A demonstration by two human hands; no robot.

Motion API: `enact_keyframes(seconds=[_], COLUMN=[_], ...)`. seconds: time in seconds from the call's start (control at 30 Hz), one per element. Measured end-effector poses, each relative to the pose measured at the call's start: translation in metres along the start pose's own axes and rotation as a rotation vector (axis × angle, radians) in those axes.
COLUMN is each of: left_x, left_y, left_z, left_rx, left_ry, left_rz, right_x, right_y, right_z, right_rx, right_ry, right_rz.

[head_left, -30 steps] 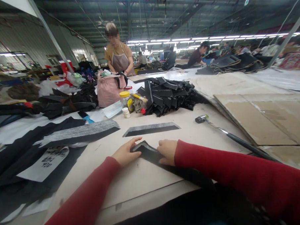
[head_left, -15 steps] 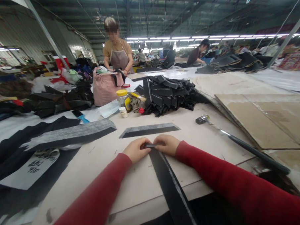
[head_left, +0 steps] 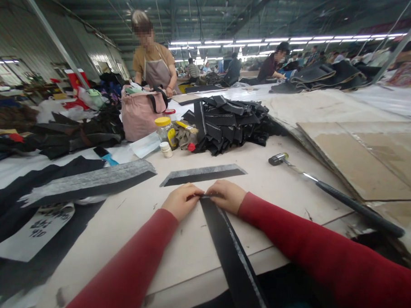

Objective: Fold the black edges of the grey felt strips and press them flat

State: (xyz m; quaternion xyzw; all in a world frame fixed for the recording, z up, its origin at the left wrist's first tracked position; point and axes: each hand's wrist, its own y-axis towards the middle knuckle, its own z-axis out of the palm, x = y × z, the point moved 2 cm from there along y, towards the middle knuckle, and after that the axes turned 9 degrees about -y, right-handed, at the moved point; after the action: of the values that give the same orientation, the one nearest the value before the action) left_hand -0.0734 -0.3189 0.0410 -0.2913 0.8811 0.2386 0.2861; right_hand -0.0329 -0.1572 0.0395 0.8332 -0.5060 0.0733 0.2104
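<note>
fingers are partly hiding the black strip, the lower edge is cropping it, distant workers are blurring

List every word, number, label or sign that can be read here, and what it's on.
"420", handwritten on the slip; the middle digit may be a 1.
Above it on the slip: more handwriting, too blurred to read.
Jar: yellow label, too small to read.
White bottle: no lettering that can be made out.

Tube lights glow beneath a dim roof, and frame edges look blurred.
</note>
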Motion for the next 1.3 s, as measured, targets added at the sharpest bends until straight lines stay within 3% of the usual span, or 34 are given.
enact_keyframes(seconds=[0.23, 0.4, 0.57, 0.7, 0.8, 0.93, 1.13, 1.3], left_x=[0.003, 0.000, -0.001, -0.008, -0.017, -0.023, -0.024, -0.027], left_y=[-0.001, -0.008, -0.015, -0.016, -0.012, -0.006, -0.007, -0.006], left_z=[-0.003, -0.005, -0.012, -0.014, -0.004, 0.017, 0.022, 0.020], left_rx=[0.095, 0.199, 0.226, 0.061, -0.072, -0.020, 0.001, 0.029], left_ry=[0.226, 0.438, 0.497, 0.398, 0.268, 0.149, 0.182, 0.185], left_rz=[0.171, 0.318, 0.296, 0.230, 0.178, 0.081, 0.012, 0.066], right_x=[0.003, 0.013, 0.020, 0.019, 0.017, 0.007, -0.017, -0.012], right_y=[-0.001, -0.001, -0.003, -0.005, -0.005, -0.005, -0.012, -0.013], right_z=[0.001, -0.001, -0.004, -0.003, -0.001, -0.005, -0.015, -0.015], right_rx=[0.027, 0.119, 0.154, 0.117, 0.074, 0.059, 0.018, 0.022], right_ry=[-0.147, -0.344, -0.450, -0.388, -0.338, -0.144, 0.182, 0.171], right_rz=[-0.096, -0.146, -0.151, -0.150, -0.146, -0.106, 0.229, 0.177])
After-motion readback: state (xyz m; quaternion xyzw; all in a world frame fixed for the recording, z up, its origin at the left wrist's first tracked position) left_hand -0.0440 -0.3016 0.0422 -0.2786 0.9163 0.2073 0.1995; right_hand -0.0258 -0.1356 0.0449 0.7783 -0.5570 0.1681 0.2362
